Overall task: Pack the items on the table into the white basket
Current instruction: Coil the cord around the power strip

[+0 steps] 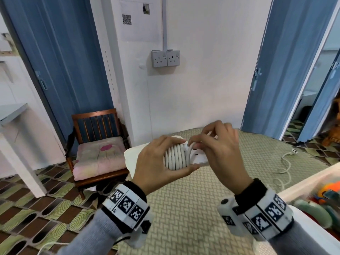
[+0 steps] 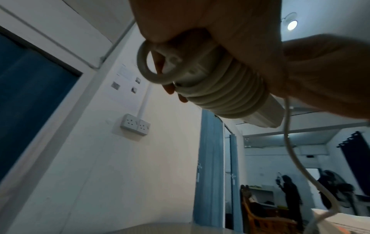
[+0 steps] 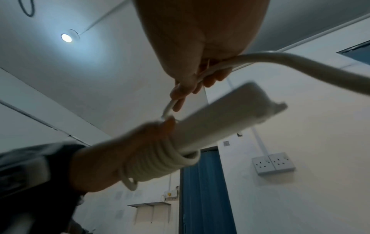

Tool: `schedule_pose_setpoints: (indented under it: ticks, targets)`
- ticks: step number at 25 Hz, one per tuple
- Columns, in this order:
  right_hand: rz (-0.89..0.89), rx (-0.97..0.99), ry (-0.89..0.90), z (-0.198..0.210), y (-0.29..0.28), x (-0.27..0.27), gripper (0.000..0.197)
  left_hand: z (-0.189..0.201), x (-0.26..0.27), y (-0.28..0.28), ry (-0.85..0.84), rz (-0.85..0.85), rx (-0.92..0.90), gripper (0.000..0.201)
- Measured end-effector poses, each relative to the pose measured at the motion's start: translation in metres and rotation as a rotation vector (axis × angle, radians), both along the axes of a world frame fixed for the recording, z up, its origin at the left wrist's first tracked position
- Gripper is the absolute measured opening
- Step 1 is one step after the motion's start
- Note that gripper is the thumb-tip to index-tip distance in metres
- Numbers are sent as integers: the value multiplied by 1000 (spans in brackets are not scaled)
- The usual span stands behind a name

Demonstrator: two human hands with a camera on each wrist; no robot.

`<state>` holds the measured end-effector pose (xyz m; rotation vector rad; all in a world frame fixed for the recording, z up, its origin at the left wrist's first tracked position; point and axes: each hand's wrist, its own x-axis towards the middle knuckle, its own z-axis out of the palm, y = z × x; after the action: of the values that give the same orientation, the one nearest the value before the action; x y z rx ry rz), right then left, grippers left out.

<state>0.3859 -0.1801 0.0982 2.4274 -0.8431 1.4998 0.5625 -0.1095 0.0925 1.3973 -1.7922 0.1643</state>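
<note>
In the head view my left hand (image 1: 160, 159) grips a white power strip (image 1: 199, 157) above the woven table mat (image 1: 193, 208). Several turns of its white cable (image 1: 175, 156) are wound around the strip's left end. My right hand (image 1: 202, 142) pinches the cable just right of the coil. The loose cable (image 1: 284, 163) trails across the table to a plug (image 1: 294, 150). The white basket (image 1: 303, 183) stands at the lower right. The left wrist view shows the coil (image 2: 226, 95) under my palm. In the right wrist view the fingers (image 3: 190, 82) pinch the cable (image 3: 280, 63) above the strip (image 3: 230, 118).
The basket holds orange and green items (image 1: 323, 196). A flat white object (image 1: 134, 157) lies on the table behind my hands. A wooden chair with a pink cushion (image 1: 97, 144) stands left of the table. Wall sockets (image 1: 165, 58) sit on the far wall.
</note>
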Motion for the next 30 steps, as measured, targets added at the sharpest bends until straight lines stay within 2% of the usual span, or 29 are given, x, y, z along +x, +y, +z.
schedule_pose_setpoints:
  ticks: [1,2,4,6,8,10,13,14,16,17,18,20,21,23,26,28,30]
  targets:
    - [-10,77,1,2,-6,-4,26,0,-3,0,-7,9,-43,62]
    - [52,208,-23,1,-11,-8,29,0,-5,1,-33,16,-87,61]
    - [249,480,-122,-2,-14,-13,33,2,-4,1,-81,5,-105,62]
    - [281,531,-189,-9,-12,-13,34,4,-2,0,-126,-17,-25,68]
    - [259,497,-250,-13,-9,-12,35,5,-2,-1,-255,12,11,80]
    - [263,477,-294,-16,-7,-10,33,5,-3,-1,-315,24,7,85]
    - [385,674,-382,-14,-1,-11,31,8,0,-1,-260,-17,-29,69]
    - [380,736,-325,-13,-1,-14,39,9,3,0,-228,-38,-8,65]
    - [217,771,-32,-11,-11,-29,57,11,17,0,-188,-56,51,60]
    - [220,814,54,-10,-17,-39,60,12,25,0,-185,-52,68,59]
    - [329,890,46,-7,-20,-48,55,12,32,0,-181,-45,81,58]
    - [608,968,-113,-2,-28,-61,34,9,43,2,-127,-33,106,56]
    - [634,930,-218,0,-30,-61,24,8,45,4,-87,-34,119,57]
    - [535,787,-394,1,-36,-49,16,7,42,6,-2,-68,161,59]
    - [439,618,-493,-9,-38,-15,24,17,26,10,197,-208,216,67]
    - [464,660,-521,-28,-30,11,27,27,12,8,291,-231,205,77]
    - [544,821,-522,-47,-14,32,15,33,5,2,233,-129,114,73]
